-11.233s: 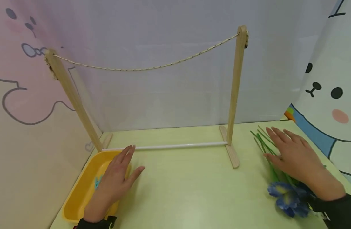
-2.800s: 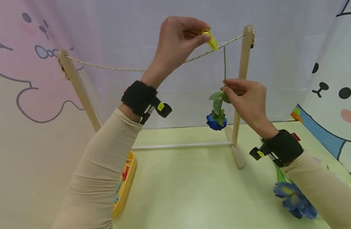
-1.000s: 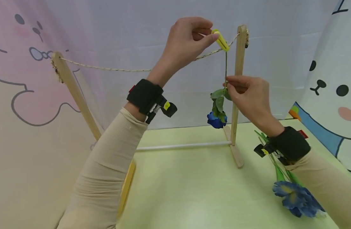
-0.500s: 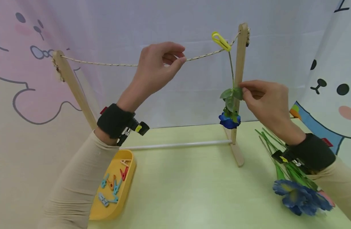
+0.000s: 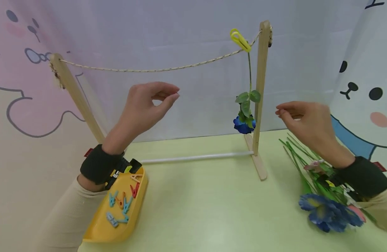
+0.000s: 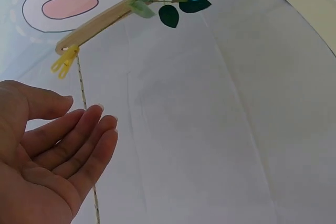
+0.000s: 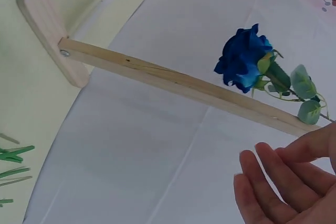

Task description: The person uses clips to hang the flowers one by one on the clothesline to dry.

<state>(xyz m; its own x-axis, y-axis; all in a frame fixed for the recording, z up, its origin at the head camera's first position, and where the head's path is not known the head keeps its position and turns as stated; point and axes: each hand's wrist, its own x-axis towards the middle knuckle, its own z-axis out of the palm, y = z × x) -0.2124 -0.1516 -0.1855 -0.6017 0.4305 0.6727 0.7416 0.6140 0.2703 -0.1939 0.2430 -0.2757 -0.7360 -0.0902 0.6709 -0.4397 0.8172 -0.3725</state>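
Changed in last 0.5 s: more space between right grip (image 5: 310, 122) and blue rose (image 5: 245, 107), with no contact now. Lower and farther left, too, with left grip (image 5: 144, 105), no longer across rope (image 5: 149, 70) in head view.

Released at the 2 grips: fingers loosely bent, nothing held.

For blue rose: hanging bloom-down from rope, just beside wooden post (image 5: 262, 70) at right, stem end in yellow peg (image 5: 242, 42). Judged from that: apparently done with pegging this flower, now borne by peg alone.

In head view only: yellow tray (image 5: 137, 206) of loose pegs (image 5: 126, 204) on worktop (image 5: 193, 203), plus blooms of flower bunch (image 5: 322, 210). Reduced to green stem ends at left edge of right wrist view.

From left wrist: splayed handles of yellow peg near the post's top; inner side of fingers, bare.

From right wrist: layered petals close up, and bolt (image 7: 64, 53) low on post, not made out in head view. No sight of yellow peg there.
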